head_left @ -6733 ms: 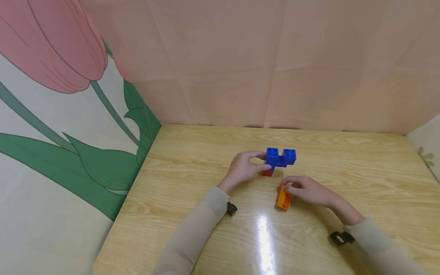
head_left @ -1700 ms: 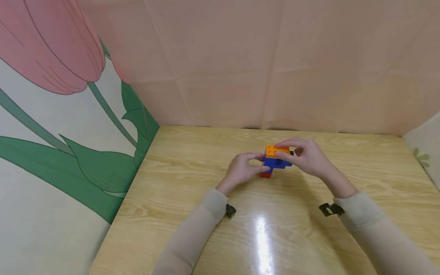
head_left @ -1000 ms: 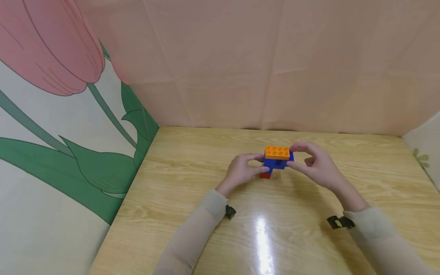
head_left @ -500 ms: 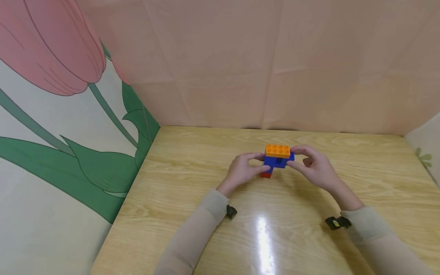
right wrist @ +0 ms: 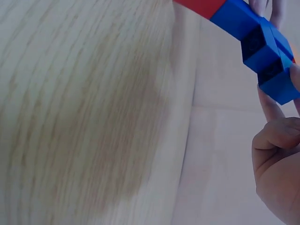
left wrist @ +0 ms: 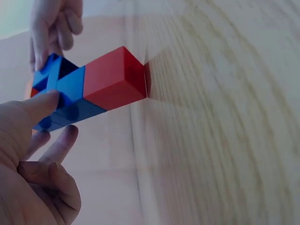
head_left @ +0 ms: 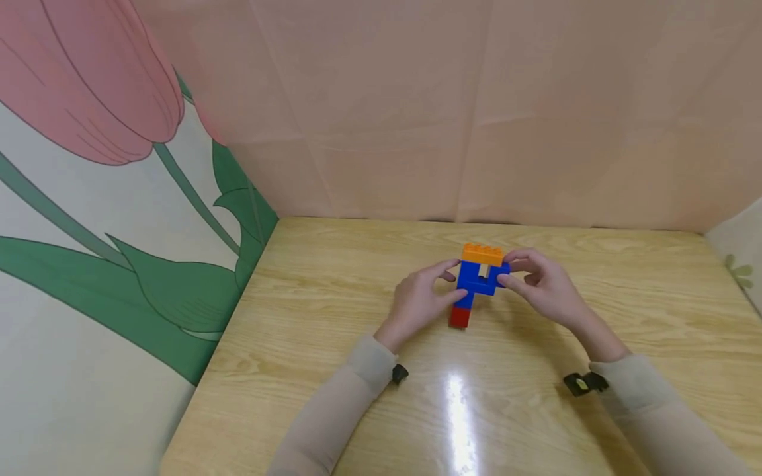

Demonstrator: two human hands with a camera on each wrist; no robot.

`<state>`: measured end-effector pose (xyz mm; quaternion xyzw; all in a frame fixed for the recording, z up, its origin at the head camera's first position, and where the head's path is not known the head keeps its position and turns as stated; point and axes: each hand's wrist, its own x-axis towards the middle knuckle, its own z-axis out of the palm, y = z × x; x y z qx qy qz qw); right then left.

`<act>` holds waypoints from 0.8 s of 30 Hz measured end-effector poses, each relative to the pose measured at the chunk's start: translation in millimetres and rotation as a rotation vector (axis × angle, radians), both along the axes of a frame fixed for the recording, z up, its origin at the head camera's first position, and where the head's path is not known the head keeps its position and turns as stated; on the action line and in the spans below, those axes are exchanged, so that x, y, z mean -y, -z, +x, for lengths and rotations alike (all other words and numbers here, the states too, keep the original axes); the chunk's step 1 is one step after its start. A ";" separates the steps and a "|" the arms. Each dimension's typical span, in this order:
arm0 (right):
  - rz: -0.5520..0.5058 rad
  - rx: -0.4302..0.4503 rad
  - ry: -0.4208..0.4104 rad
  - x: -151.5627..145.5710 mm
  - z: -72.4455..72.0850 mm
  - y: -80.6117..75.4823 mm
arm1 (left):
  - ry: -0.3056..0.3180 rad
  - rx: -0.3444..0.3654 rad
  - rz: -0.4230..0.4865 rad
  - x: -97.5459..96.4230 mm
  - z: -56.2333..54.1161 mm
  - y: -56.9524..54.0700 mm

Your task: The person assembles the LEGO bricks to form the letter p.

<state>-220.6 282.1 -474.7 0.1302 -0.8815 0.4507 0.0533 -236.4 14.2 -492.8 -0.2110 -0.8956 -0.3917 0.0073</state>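
A toy brick build stands upright between my hands. At its bottom is a red brick (head_left: 460,317), and several blue bricks (head_left: 469,276) rise above it and step out to the right. An orange brick (head_left: 483,255) with studs lies across the top, with a small gap under it. My left hand (head_left: 419,303) pinches the blue column from the left between thumb and fingers. From the right, my right hand (head_left: 546,289) pinches the outer blue brick. In the left wrist view, the build leans, and the red brick's lower edge is right at the tabletop.
The build is over the wooden table (head_left: 333,284), towards its far side. A pink cloth backdrop (head_left: 381,132) hangs behind the far edge, and a tulip-print panel (head_left: 143,277) borders the left. Small black wrist devices sit at both cuffs.
My right hand picked the orange brick off the table, set it on the blue bricks, then shifted to the right-hand blue brick. Just now the build tipped back, showing more of its front.
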 end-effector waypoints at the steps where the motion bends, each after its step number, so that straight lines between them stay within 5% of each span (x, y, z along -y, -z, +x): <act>1: -0.004 0.004 -0.003 0.2 -0.7 0.8 | 0.005 -0.016 -0.012 0.0 1.0 -0.7; 10: 0.024 0.021 -0.033 5.1 2.0 5.9 | 0.012 -0.050 -0.055 0.8 3.0 0.4; 14: 0.116 0.033 -0.032 11.1 4.6 7.6 | 0.013 -0.037 -0.062 2.0 3.2 1.8; 20: 0.330 -0.077 -0.008 15.9 6.4 14.0 | 0.026 0.004 -0.064 4.0 4.2 3.7; 24: 0.357 -0.055 -0.013 16.4 5.8 17.5 | 0.040 0.048 -0.080 5.3 4.6 5.9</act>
